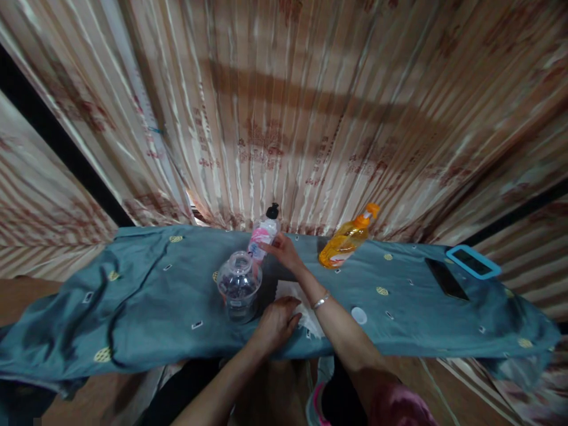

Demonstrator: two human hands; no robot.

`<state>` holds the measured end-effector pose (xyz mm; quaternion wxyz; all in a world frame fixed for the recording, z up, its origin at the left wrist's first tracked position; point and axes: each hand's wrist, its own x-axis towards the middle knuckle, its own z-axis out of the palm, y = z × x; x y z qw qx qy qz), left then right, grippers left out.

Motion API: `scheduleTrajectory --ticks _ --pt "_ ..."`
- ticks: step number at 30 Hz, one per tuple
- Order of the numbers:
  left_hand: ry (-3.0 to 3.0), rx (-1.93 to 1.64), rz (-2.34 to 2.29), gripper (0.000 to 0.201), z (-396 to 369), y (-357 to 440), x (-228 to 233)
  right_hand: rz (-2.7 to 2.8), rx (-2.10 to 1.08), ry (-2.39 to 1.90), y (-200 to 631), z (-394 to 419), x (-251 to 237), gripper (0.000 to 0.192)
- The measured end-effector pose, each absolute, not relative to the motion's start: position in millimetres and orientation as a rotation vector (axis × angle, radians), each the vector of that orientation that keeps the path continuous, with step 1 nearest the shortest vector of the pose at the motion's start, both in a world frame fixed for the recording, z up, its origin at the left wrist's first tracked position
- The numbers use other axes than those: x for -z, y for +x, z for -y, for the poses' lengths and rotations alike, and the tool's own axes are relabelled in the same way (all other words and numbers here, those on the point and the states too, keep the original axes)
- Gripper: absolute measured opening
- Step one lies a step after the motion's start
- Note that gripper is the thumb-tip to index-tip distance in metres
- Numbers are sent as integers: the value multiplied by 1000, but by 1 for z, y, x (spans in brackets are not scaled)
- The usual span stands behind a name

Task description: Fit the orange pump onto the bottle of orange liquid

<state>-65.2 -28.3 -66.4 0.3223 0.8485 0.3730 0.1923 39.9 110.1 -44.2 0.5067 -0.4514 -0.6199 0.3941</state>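
I see the right hand (pixel 284 251) stretched forward across the table (pixel 133 296), fingers loosely curled against the lower side of the pink bottle (pixel 264 236); I cannot tell from this angle whether they close round it or only touch it. The pink bottle has a black cap and stands at the far edge of the table, tilted a little to the right, close to the curtain (pixel 310 106). A bangle (pixel 320 302) sits on the right wrist. The left hand (pixel 277 322) lies palm down, fingers bent and held narrow, pressing on the near edge of a white cloth (pixel 295 299) spread flat on the table, holding nothing else. Just left of that hand stands a clear jar (pixel 239 287), upright, mouth open, with dark contents that are too blurred to name. The jar is just in front of the pink bottle, and the two look to be touching or nearly so. An orange bottle (pixel 348 236) stands to the right of the right hand, leaning right, apart from it. A small white lid (pixel 358 315) lies flat on the table right of the forearm. Well off to the right are a dark phone (pixel 446 278) and, beside it, a blue-framed phone (pixel 473 261). The table is covered in grey-blue fabric.
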Motion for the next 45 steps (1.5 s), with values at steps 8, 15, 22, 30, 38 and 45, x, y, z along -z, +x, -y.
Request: scheduleTrajectory --ticks 8,15,22,30,38,45 --pt "2080 -985 -959 14 20 -54 64 1398 -883 -1165 118 -9 39 40" --pt "1936 -1176 -1132 21 9 -56 50 1415 -838 -1250 118 26 64 45" --pt "1801 -1171 -1100 82 14 -39 62 1607 -874 -1291 117 45 46 62" --pt "1683 -1142 -1120 77 12 -28 65 1511 -885 -1219 147 38 14 76" --pt "1737 -1112 -1159 73 12 -25 68 1297 -693 -1174 110 29 -7 33" --pt "1719 -1090 -1144 69 13 -29 63 1422 -695 -1223 105 34 -19 33"
